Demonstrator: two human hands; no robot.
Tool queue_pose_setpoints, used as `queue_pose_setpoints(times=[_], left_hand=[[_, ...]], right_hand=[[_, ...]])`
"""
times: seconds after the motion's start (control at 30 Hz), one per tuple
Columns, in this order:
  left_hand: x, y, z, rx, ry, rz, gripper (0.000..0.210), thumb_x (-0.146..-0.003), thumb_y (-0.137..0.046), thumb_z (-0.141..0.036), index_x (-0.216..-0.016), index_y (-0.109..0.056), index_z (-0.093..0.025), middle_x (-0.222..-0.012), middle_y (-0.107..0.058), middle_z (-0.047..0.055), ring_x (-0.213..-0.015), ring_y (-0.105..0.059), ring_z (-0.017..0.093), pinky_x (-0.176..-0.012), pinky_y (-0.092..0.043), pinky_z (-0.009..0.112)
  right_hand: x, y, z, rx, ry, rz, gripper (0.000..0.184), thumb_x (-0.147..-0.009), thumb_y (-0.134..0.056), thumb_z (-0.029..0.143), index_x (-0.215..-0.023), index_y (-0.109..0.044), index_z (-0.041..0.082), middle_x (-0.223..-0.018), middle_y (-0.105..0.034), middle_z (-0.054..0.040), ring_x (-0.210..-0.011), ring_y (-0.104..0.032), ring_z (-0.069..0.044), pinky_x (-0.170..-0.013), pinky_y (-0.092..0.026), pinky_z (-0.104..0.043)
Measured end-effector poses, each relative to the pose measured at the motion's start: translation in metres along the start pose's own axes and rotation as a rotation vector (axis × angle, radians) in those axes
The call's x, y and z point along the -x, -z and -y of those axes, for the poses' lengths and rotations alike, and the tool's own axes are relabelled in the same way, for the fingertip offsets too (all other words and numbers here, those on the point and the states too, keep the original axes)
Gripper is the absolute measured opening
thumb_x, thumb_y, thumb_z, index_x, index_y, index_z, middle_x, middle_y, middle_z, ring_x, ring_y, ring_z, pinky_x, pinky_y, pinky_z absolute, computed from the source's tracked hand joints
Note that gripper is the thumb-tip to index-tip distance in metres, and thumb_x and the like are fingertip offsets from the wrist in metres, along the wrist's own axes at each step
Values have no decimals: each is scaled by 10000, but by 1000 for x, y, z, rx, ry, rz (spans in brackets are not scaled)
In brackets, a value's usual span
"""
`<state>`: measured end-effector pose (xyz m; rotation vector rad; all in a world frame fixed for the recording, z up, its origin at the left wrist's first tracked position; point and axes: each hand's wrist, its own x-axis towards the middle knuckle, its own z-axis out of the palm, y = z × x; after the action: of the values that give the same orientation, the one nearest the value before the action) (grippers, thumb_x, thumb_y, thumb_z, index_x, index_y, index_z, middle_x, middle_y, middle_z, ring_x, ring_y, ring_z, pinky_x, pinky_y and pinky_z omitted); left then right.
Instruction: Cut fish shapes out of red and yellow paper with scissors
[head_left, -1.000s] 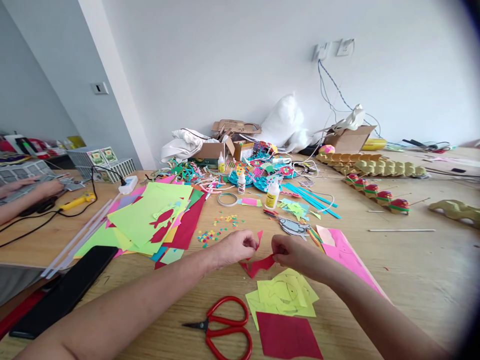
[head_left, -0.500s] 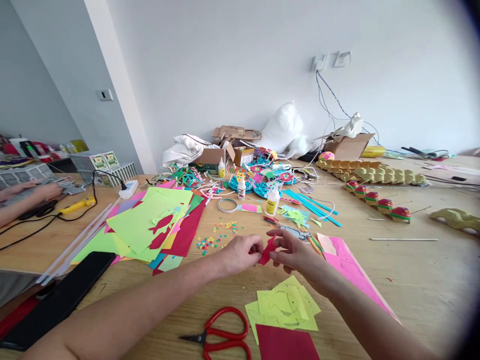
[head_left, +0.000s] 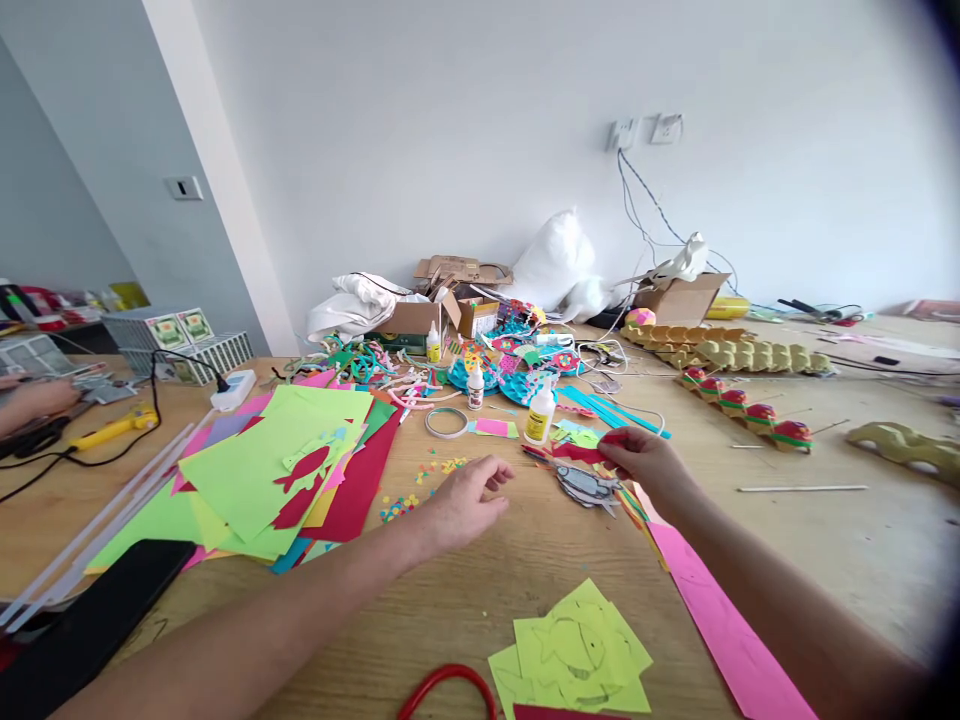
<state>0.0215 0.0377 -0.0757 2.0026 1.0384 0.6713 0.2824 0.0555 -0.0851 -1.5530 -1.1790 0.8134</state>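
My right hand pinches a red paper cutout over a small pile of green and blue paper scraps, just right of a glue bottle. Grey fish cutouts lie beneath that hand on the left. My left hand hovers over the table with loosely bent fingers and holds nothing. Nearest to it are scattered small coloured paper dots. Yellow-green sheets with drawn fish lie at the front, beside a red scissors handle cut off by the frame edge.
Stacked coloured paper spreads at left, near a black phone-like slab. A tape roll lies mid-table. Pink paper and painted egg-carton pieces are at right. Another person's hand shows at far left.
My hands have parted. The right hand carried the red cutout forward and right to the scraps, while the left let go of it. The view has shifted slightly right.
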Motion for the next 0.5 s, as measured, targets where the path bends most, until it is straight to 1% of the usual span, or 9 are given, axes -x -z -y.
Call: queue_pose_setpoints(times=[0.07,0.1,0.13,0.17,0.23,0.3,0.4,0.43,0.5], left_hand=[[10,5,1,-88,5,95,200,-720,-480,-104,-880,-584,-163,-888,-627,34,-775,-561,133,-695,-448,239],[16,7,1,-131,3,139,189,-727,-478,-116,-866,-596,-165,-864,-633,27,-738,-558,127,-677,-441,233],[24,8,0,-169,-3,171,184,-734,-479,-127,-863,-604,-169,-863,-636,23,-718,-554,122,-663,-435,226],[31,10,-1,-210,-12,194,183,-736,-478,-127,-853,-610,-175,-855,-639,18,-699,-550,117,-645,-426,218],[46,12,-4,-283,-57,274,188,-738,-480,-125,-855,-613,-188,-853,-642,12,-719,-552,121,-651,-416,212],[59,16,-8,-334,-85,347,176,-755,-474,-125,-844,-610,-192,-854,-647,12,-759,-560,129,-678,-415,210],[75,25,-13,-414,-78,444,183,-769,-497,-138,-913,-599,-188,-946,-646,28,-873,-573,156,-777,-416,234],[79,29,-14,-441,-60,479,196,-777,-501,-148,-944,-594,-189,-975,-642,33,-899,-576,166,-796,-418,247],[87,34,-15,-483,-23,535,224,-781,-527,-184,-999,-576,-200,-1014,-629,36,-932,-578,185,-814,-426,274]], right_hand=[[-19,9,-9,79,-41,-58,175,-756,-668,299,-713,-560,169,-579,-580,21,-478,-536,-107,-432,-443,-224],[-27,12,-14,125,-65,-72,146,-817,-618,290,-800,-587,148,-673,-615,-1,-538,-569,-114,-482,-480,-238],[-34,14,-18,174,-91,-78,159,-868,-566,282,-916,-596,133,-805,-638,-20,-629,-603,-125,-554,-515,-266],[-41,15,-22,226,-114,-79,194,-892,-537,280,-1016,-588,140,-935,-639,-45,-734,-622,-146,-629,-537,-305],[-49,15,-28,338,-139,-74,253,-902,-526,272,-1123,-556,152,-1092,-606,-69,-877,-620,-183,-733,-536,-371],[-53,16,-31,458,-131,-69,262,-898,-532,271,-1135,-557,162,-1139,-591,-74,-932,-609,-201,-778,-523,-391],[-52,20,-27,625,-72,-82,227,-886,-546,266,-1089,-584,172,-1143,-589,-72,-966,-591,-211,-817,-496,-401],[-50,22,-23,668,-46,-96,215,-868,-567,255,-1062,-596,167,-1139,-587,-83,-990,-576,-227,-835,-477,-412],[-43,25,-14,729,9,-135,219,-793,-622,210,-1001,-622,141,-1134,-573,-147,-1064,-524,-312,-864,-425,-433]])
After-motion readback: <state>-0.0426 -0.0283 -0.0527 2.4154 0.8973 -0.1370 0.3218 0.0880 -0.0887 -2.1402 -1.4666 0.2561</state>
